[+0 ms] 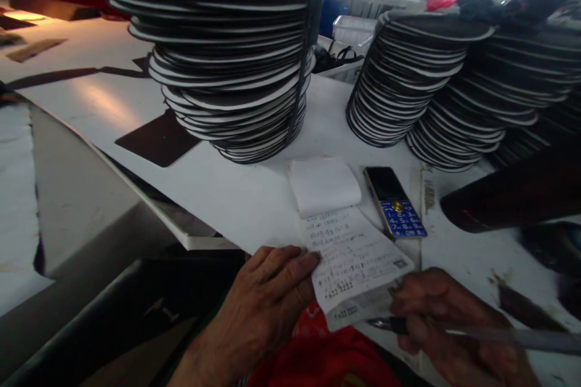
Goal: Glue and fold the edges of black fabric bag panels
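Note:
A paper notepad (358, 257) covered in handwriting lies at the table's near edge, its top sheets folded back at the far end. My left hand (267, 290) rests palm down against its left side, fingers stretched out and close together, holding nothing. At the lower right corner of the pad, my right hand (445, 320) has its fingers closed round a pen (458, 332), tip pointing left. The fingertips are also at the edge of the written sheet, which sits slightly apart from the sheet beneath. Part of this hand is blurred.
Just beyond the pad lies a blue and gold keypad phone (396, 201). Tall stacks of black, white-edged discs (245, 84) stand behind, with more stacks (403, 84) at right. A dark cylinder (512, 187) lies near the right side. A dark flat piece (158, 138) is at left.

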